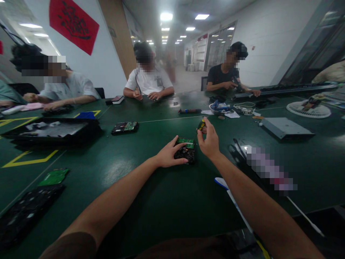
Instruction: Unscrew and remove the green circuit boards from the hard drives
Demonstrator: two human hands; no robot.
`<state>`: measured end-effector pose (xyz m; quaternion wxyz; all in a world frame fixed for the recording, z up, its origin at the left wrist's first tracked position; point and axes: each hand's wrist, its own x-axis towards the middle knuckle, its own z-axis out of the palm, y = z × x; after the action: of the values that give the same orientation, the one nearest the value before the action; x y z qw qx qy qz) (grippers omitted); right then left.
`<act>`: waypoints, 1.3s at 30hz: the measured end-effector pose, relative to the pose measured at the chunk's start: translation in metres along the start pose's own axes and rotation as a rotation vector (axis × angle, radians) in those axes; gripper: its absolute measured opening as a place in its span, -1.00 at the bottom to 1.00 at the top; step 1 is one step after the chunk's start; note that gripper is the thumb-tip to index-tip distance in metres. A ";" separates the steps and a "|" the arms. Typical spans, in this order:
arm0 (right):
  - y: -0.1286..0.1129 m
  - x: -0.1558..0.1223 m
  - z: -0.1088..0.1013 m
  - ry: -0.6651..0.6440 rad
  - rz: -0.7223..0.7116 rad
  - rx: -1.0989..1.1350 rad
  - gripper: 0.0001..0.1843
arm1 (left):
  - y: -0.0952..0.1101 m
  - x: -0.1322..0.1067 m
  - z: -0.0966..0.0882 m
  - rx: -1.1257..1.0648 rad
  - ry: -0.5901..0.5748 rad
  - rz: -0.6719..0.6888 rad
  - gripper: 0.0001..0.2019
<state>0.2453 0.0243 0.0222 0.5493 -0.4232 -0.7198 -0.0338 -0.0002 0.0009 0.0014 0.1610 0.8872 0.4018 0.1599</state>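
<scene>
1. Right hand (210, 140): fingers closed round a yellow-and-black tool (201, 125), a screwdriver by the look of the handle. Held up off the table, just right of the drive. Can't make out shaft or tip.
2. Left hand (172, 153): thumb and fingers splayed wide over the drive. Can't tell if it's pinching the edges or only resting on top.
3. Hard drive (190, 154): flat on the green table (151, 190), straight ahead of the person, green board (190, 144) uppermost, partly under the fingers.
4. If the driver goes to a screw, I'd brace the drive by its edges, keep weight off the board, seat the tip square, press before turning. Main risks, I'd guess: slipping into the board, stripping a head, drive spinning on the smooth top.
5. Keep the left fingers out of the tip's path.
6. Around it: second drive (124, 127) ahead-left, well apart; loose green board (55, 176) far left, beside a dark unit (29, 208); grey metal box (287, 126) off right.
</scene>
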 end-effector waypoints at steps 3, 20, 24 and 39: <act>0.000 0.000 0.000 0.006 0.008 0.011 -0.33 | 0.000 0.000 0.000 0.002 0.004 0.002 -0.03; 0.001 0.001 -0.001 0.006 -0.022 -0.045 -0.37 | 0.003 -0.002 -0.002 0.005 0.002 -0.010 -0.05; 0.003 0.000 0.001 0.019 -0.017 -0.026 -0.36 | 0.002 -0.002 -0.001 0.002 -0.002 -0.010 -0.04; 0.000 0.000 0.000 0.031 0.000 -0.021 -0.37 | 0.001 -0.001 -0.001 0.000 -0.008 -0.017 -0.04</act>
<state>0.2457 0.0246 0.0224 0.5558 -0.4284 -0.7109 -0.0478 -0.0006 -0.0003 0.0024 0.1638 0.8843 0.4088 0.1550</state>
